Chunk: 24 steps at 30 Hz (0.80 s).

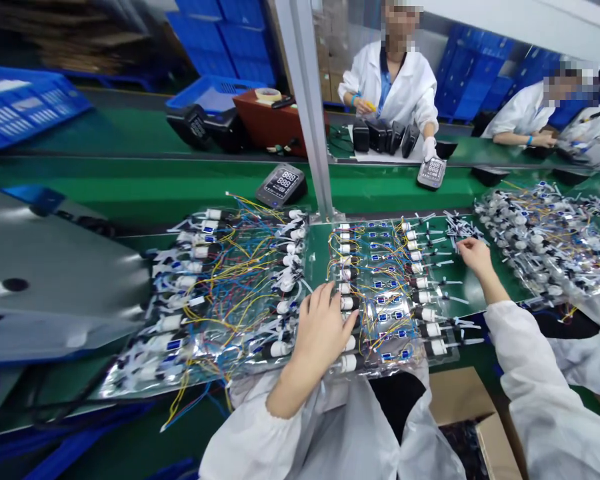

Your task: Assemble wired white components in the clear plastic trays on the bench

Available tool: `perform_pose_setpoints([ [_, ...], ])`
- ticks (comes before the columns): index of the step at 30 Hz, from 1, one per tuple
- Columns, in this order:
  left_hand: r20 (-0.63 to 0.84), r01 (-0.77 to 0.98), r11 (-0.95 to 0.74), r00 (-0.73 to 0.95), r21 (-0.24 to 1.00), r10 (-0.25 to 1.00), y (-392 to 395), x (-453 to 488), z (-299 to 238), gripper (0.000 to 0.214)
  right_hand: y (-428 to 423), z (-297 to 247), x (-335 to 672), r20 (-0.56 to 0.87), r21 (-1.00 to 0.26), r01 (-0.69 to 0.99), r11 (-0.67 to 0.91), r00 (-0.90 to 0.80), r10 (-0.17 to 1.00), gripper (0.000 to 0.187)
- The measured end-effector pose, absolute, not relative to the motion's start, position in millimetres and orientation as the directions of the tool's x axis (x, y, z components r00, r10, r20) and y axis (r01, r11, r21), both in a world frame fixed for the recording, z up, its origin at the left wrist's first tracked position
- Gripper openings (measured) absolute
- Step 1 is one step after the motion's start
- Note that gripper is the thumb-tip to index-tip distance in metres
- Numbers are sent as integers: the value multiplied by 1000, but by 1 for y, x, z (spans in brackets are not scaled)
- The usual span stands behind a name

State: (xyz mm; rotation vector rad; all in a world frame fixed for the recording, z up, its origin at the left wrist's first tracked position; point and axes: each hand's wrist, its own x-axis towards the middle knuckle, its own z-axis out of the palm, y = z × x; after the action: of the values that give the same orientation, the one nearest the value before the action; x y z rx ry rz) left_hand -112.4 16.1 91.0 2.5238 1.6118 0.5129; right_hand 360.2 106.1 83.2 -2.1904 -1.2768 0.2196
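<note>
My left hand (324,328) lies with its fingers spread over the left ends of a row of white-and-black cylindrical parts (349,363). These parts sit in a clear plastic tray (394,343) with thin coloured wires and small blue pieces between two columns. To the right, my right hand (476,259) has its fingertips pinched together at the edge of a small pile of white strips (459,225). Whatever the pinch holds is too small to make out. Similar white strips (454,300) stick out from the tray's right-hand parts.
Another filled tray (230,310) lies to the left, and stacked wired parts (545,247) are heaped at right. Beyond a metal post (307,100), display units (281,185) stand on a green conveyor (190,183). Co-workers (390,80) sit opposite. An open cardboard box (463,393) is below.
</note>
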Motion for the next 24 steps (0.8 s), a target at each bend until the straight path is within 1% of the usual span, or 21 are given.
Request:
perform_pose_setpoints([
  [3,185,888,-388,349,249,918,16,-105,93,44,123,68,364,138,-469,785,-404,518,844,23],
  [5,165,895,-358,324,267,932,19,-101,94,44,130,62,366,141,-420,807,-415,510,848,19],
  [9,161,897,-332,296,293,941,25,-97,93,36,132,60,374,140,-372,825,-425,503,853,15],
  [13,180,904,-341,302,259,936,29,-100,90,35,111,69,386,140,-405,815,-415,504,852,18],
  [18,167,902,-345,309,261,936,32,-101,88,38,44,72,402,147,-486,789,-376,498,854,28],
  [21,167,893,-346,308,289,936,30,-100,89,40,2,60,414,143,-466,801,-376,488,861,27],
  [24,175,888,-356,317,291,932,26,-98,94,44,-27,45,424,102,-460,806,-371,464,880,27],
])
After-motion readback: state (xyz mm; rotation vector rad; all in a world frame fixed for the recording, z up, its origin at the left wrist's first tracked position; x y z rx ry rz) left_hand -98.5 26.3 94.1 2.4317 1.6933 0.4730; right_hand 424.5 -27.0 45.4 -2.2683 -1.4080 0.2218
